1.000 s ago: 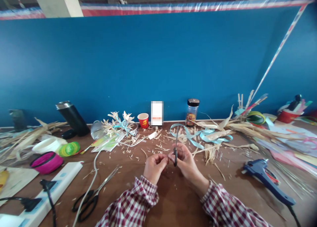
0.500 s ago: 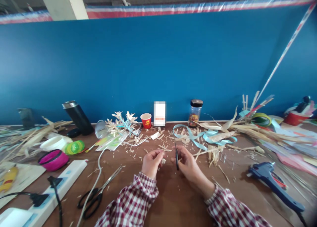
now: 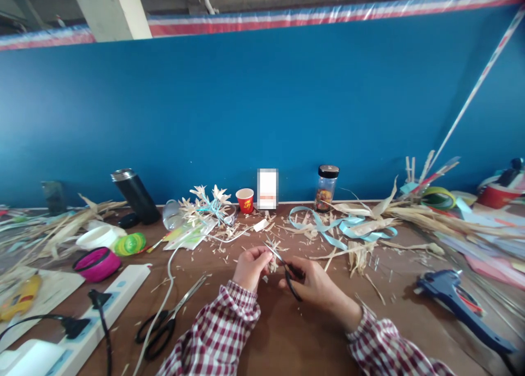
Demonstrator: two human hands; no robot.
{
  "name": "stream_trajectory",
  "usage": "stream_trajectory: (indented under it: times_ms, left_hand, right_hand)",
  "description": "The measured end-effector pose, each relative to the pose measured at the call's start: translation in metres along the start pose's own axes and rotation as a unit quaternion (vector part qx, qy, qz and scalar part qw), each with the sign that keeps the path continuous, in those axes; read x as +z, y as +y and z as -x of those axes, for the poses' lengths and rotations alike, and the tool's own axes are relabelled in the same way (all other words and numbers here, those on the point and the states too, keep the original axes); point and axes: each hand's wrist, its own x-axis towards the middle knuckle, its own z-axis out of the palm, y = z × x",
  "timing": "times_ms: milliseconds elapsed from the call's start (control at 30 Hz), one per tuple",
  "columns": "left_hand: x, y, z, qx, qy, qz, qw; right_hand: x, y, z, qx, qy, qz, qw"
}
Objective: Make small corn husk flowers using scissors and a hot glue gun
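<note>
My right hand [image 3: 315, 285] grips small black-handled scissors [image 3: 286, 270], blades pointing up and left toward my left hand. My left hand [image 3: 252, 266] pinches a small pale straw piece [image 3: 272, 265] right at the blade tips. Both hands hover just above the brown table [image 3: 287, 332] near its middle. Both sleeves are red-and-white plaid. Straw clippings lie scattered on the table around and behind the hands.
Larger black scissors [image 3: 164, 324] and a white cable lie front left beside a white power strip [image 3: 102, 310]. A blue glue gun [image 3: 459, 305] lies at right. Behind are straw flowers [image 3: 205, 203], light blue ribbon [image 3: 340, 225], a red cup [image 3: 245, 200], a jar [image 3: 327, 187], a black flask [image 3: 135, 195].
The scissors swung from pointing straight up to tilting left, with the tips now at the straw piece in my left hand. The camera view shifted slightly left.
</note>
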Motion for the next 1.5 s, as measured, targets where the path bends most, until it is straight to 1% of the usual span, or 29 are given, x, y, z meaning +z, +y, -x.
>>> stream_trajectory:
  times_ms: [167,333,600,800,967,1167,1400,1500]
  left_hand:
    - [-0.0031,-0.0021,-0.0013,-0.017,-0.023,-0.045,0.999]
    - [-0.0014,0.0004,-0.0001,-0.044,-0.026,-0.038,0.998]
    - [0.0015,0.0042,0.0015,-0.083,-0.007,0.003,0.997]
    - [-0.0004,0.0028,-0.0002,-0.108,0.001,-0.001,0.994]
    - [-0.0007,0.0028,0.0000,-0.106,0.007,-0.002,0.994]
    - [-0.0018,0.0013,-0.0006,-0.109,0.001,-0.002,0.994]
    - [-0.0021,-0.0003,-0.0013,-0.107,0.002,-0.016,0.994]
    - [-0.0028,-0.0023,-0.0020,-0.100,-0.001,-0.019,0.995]
  right_hand:
    - [-0.0023,-0.0010,0.0008,-0.006,-0.001,-0.003,1.000]
    - [-0.0030,-0.0001,0.0008,-0.008,-0.004,0.020,1.000]
    - [-0.0032,-0.0018,0.0008,-0.009,-0.011,0.065,0.998]
    - [-0.0032,-0.0037,0.0011,-0.010,-0.015,0.091,0.996]
    - [-0.0031,-0.0017,0.0010,-0.011,-0.014,0.106,0.994]
    - [-0.0040,-0.0024,0.0014,-0.008,-0.014,0.136,0.991]
    - [-0.0031,-0.0004,0.0014,0.010,-0.020,0.174,0.985]
    - [-0.0028,0.0014,0.0006,0.014,-0.027,0.170,0.985]
